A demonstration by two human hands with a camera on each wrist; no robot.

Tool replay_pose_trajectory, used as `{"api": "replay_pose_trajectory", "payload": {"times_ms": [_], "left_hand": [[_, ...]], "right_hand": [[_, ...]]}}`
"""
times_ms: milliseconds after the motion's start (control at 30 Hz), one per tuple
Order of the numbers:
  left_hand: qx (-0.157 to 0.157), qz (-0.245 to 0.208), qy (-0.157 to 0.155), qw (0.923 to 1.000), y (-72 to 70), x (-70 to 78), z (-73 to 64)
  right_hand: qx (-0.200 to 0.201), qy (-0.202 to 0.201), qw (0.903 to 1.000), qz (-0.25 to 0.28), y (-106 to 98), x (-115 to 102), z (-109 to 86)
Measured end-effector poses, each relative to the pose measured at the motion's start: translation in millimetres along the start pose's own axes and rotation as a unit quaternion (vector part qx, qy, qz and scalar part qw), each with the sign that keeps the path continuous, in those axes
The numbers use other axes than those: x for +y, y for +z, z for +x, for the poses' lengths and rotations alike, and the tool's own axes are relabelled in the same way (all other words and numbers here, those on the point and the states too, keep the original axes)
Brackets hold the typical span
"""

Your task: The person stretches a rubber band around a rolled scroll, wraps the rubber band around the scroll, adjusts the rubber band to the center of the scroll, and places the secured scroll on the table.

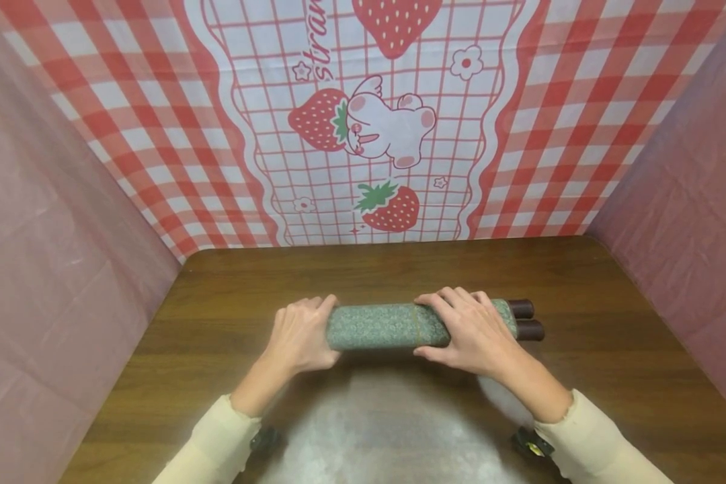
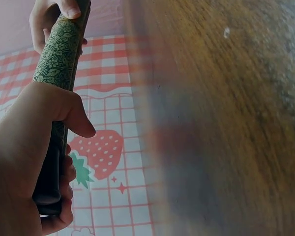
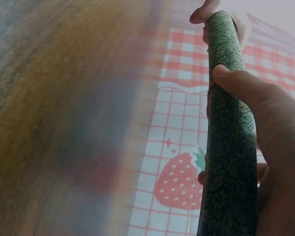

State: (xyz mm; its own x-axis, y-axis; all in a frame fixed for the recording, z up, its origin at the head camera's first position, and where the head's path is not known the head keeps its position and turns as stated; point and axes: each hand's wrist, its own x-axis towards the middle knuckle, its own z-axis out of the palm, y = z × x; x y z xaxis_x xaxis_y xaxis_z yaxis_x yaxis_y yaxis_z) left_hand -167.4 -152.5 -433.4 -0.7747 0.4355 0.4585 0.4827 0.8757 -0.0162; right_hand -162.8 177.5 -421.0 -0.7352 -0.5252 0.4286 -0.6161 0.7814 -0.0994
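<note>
A rolled-up scroll (image 1: 375, 327) with green patterned cloth backing lies crosswise between my two hands, above the wooden table (image 1: 363, 269). It is wound into two rolls side by side, with two dark brown rod ends (image 1: 530, 330) sticking out on the right. My left hand (image 1: 302, 334) grips its left end, thumb on the near side, and covers most of the rods there; a dark knob (image 2: 50, 189) shows in the left wrist view. Right of the middle, my right hand (image 1: 473, 329) holds the scroll, with fingers over the far side and thumb (image 3: 238, 83) on the near side.
Behind the table hangs a red-and-white checked cloth (image 1: 363, 195) printed with strawberries. Pink fabric walls (image 1: 48, 289) enclose both sides. A glare patch brightens the near table surface. Dark devices (image 1: 531, 441) are strapped at both wrists.
</note>
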Motion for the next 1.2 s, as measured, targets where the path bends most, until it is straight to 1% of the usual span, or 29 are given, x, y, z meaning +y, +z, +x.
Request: {"api": "replay_pose_trajectory", "payload": {"times_ms": [200,300,500,767,1033,1200], "left_hand": [[0.035,0.017,0.020,0.9990,1.6,-0.7,-0.9],[0.046,0.025,0.029,0.9982,2.8,-1.3,-1.2],[0.041,0.028,0.030,0.9983,4.5,-1.5,-2.4],[0.042,0.027,0.030,0.9983,5.5,-0.4,-0.8],[0.041,0.030,0.027,0.9983,5.5,0.5,0.7],[0.035,0.028,0.016,0.9989,4.0,-0.5,-0.5]], "right_hand": [[0.001,-0.001,1.0000,0.001,-1.1,-0.2,1.2],[0.000,0.001,1.0000,0.003,0.7,-0.4,0.9],[-0.008,0.008,0.9999,0.002,5.0,-2.5,-0.2],[-0.014,0.015,0.9998,-0.002,7.2,-4.6,0.7],[-0.009,0.026,0.9994,-0.022,6.1,-7.2,4.5],[-0.020,0.020,0.9995,-0.015,1.5,-5.4,6.9]]}}
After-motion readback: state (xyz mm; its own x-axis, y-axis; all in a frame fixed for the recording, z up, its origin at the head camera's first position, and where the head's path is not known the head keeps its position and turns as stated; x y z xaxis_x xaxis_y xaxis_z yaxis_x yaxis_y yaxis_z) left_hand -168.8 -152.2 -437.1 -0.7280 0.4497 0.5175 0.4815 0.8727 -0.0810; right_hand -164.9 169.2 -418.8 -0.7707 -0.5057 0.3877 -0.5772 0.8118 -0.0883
